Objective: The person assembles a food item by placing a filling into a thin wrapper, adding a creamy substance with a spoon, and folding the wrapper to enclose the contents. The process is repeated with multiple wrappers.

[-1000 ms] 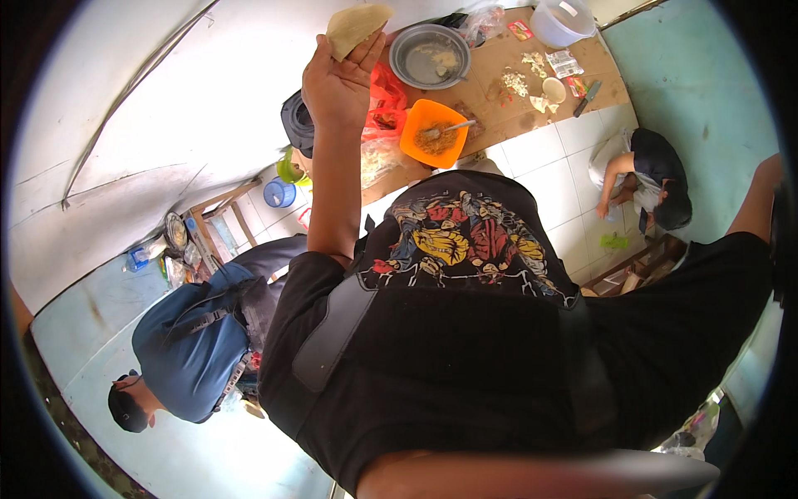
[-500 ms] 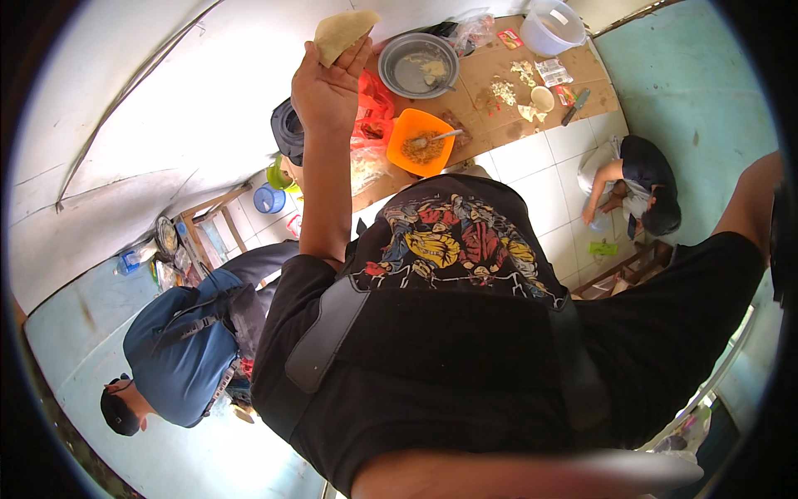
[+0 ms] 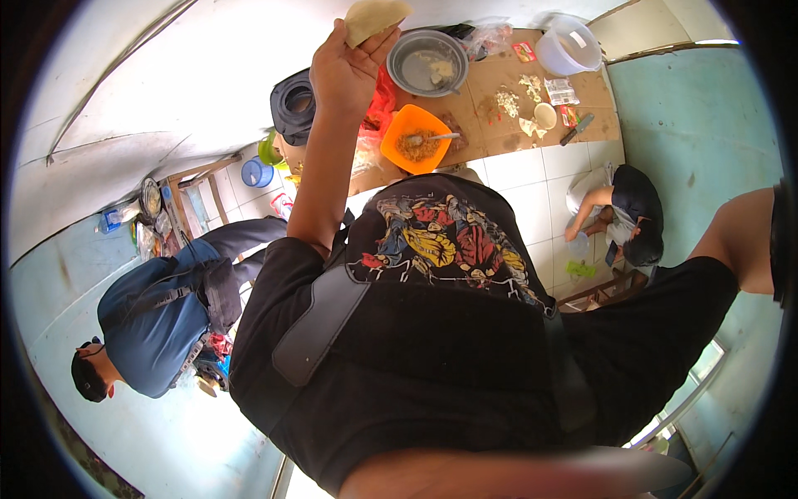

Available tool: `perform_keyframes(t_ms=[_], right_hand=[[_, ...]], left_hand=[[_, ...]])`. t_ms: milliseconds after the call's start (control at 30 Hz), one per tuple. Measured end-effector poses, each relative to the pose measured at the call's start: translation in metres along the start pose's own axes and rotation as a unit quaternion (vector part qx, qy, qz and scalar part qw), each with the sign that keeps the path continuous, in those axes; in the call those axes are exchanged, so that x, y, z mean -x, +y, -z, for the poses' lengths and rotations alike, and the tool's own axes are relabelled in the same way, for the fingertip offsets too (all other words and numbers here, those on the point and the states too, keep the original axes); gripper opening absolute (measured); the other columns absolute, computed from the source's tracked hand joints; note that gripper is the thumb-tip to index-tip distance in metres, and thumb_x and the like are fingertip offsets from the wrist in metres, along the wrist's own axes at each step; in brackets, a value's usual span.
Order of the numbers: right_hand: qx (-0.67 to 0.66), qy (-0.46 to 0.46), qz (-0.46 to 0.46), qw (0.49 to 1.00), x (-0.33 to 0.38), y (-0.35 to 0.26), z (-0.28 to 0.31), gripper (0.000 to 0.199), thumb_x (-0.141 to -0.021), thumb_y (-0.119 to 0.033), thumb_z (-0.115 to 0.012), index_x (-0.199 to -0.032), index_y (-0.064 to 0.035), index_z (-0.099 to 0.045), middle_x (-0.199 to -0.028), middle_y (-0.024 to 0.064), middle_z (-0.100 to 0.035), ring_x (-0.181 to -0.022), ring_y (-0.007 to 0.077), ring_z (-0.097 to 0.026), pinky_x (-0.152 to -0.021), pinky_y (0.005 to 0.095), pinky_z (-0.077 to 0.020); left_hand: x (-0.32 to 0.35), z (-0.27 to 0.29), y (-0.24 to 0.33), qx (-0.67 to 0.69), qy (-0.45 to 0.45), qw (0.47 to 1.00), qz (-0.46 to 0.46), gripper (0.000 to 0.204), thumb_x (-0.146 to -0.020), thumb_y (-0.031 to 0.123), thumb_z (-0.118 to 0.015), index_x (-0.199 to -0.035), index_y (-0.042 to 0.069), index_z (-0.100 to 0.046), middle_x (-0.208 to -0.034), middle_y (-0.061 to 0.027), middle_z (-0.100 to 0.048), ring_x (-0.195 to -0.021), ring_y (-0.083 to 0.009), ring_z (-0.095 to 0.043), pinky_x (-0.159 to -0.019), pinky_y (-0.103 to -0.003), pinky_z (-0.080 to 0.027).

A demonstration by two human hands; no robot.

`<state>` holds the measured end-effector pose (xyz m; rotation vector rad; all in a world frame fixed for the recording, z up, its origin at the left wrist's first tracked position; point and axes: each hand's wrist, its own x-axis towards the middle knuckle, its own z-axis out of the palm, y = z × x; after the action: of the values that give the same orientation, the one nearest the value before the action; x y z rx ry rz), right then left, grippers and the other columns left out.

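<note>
While left hand (image 3: pixel 345 71) lifts, flatbread (image 3: pixel 374 17) pinched at fingertips.

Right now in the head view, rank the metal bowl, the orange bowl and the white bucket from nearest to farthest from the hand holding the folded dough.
From the left hand:
1. Metal bowl, just to its right on the wooden table.
2. Orange bowl, below the metal bowl, spoon inside.
3. White bucket, far right at the table's end.

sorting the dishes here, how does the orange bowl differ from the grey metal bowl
The orange squarish plastic bowl holds brownish crumbly filling and a spoon; the round grey metal bowl is wider, shallower, nearly empty with pale scraps. Orange sits nearer the table edge, grey farther back. Both rest on the wooden table.
</note>
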<state>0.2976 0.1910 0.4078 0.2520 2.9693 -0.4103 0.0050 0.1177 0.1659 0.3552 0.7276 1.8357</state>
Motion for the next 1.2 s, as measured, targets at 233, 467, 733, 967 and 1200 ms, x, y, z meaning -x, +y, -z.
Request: perform_keyframes(t_ms=[233, 467, 733, 967, 1200], right_hand=[[-0.006, 0.003, 0.007, 1.000, -0.002, 0.007, 0.001, 0.040, -0.099, -0.031, -0.059, -0.124, -0.0002, -0.062, -0.119, 0.0182, -0.069, -0.108, 0.0304, -0.065, -0.097, 0.0415, -0.0498], [-0.008, 0.001, 0.008, 1.000, -0.005, 0.008, 0.004, 0.041, -0.099, -0.032, -0.060, -0.125, 0.0000, -0.061, -0.120, 0.0189, -0.069, -0.109, 0.0314, -0.065, -0.097, 0.0422, -0.0499], [-0.005, 0.004, 0.009, 1.000, -0.004, 0.010, 0.003, 0.044, -0.098, -0.033, -0.061, -0.126, 0.0003, -0.060, -0.121, 0.0198, -0.068, -0.110, 0.0325, -0.065, -0.098, 0.0431, -0.0499], [-0.007, 0.002, 0.012, 1.000, -0.005, 0.010, 0.000, 0.046, -0.097, -0.034, -0.062, -0.127, 0.0006, -0.059, -0.122, 0.0206, -0.068, -0.111, 0.0334, -0.065, -0.098, 0.0439, -0.0500], [-0.009, 0.003, 0.012, 1.000, -0.007, 0.011, -0.002, 0.048, -0.097, -0.035, -0.063, -0.128, 0.0008, -0.058, -0.122, 0.0213, -0.067, -0.112, 0.0344, -0.064, -0.098, 0.0446, -0.0500]], left_hand=[[-0.016, -0.005, -0.012, 0.026, -0.043, 0.995, 0.084, 0.047, -0.110, 0.019, -0.033, -0.141, -0.016, -0.035, -0.144, -0.0352, -0.047, -0.138, -0.0516, -0.046, -0.119, -0.060, -0.040], [-0.021, -0.008, -0.023, 0.044, -0.071, 0.992, 0.099, 0.048, -0.109, 0.019, -0.032, -0.143, -0.015, -0.031, -0.146, -0.0342, -0.045, -0.137, -0.0527, -0.046, -0.120, -0.060, -0.039], [-0.019, -0.013, -0.026, 0.012, -0.062, 0.994, 0.088, 0.048, -0.110, 0.020, -0.032, -0.141, -0.015, -0.032, -0.145, -0.0339, -0.046, -0.137, -0.0517, -0.047, -0.120, -0.059, -0.039], [-0.020, -0.008, -0.027, 0.031, -0.062, 0.993, 0.099, 0.050, -0.110, 0.021, -0.031, -0.141, -0.018, -0.032, -0.144, -0.0360, -0.046, -0.137, -0.0517, -0.047, -0.120, -0.058, -0.039], [-0.018, -0.008, -0.025, 0.018, -0.053, 0.995, 0.088, 0.050, -0.110, 0.021, -0.031, -0.142, -0.017, -0.031, -0.145, -0.0365, -0.045, -0.137, -0.0525, -0.047, -0.120, -0.060, -0.039]])
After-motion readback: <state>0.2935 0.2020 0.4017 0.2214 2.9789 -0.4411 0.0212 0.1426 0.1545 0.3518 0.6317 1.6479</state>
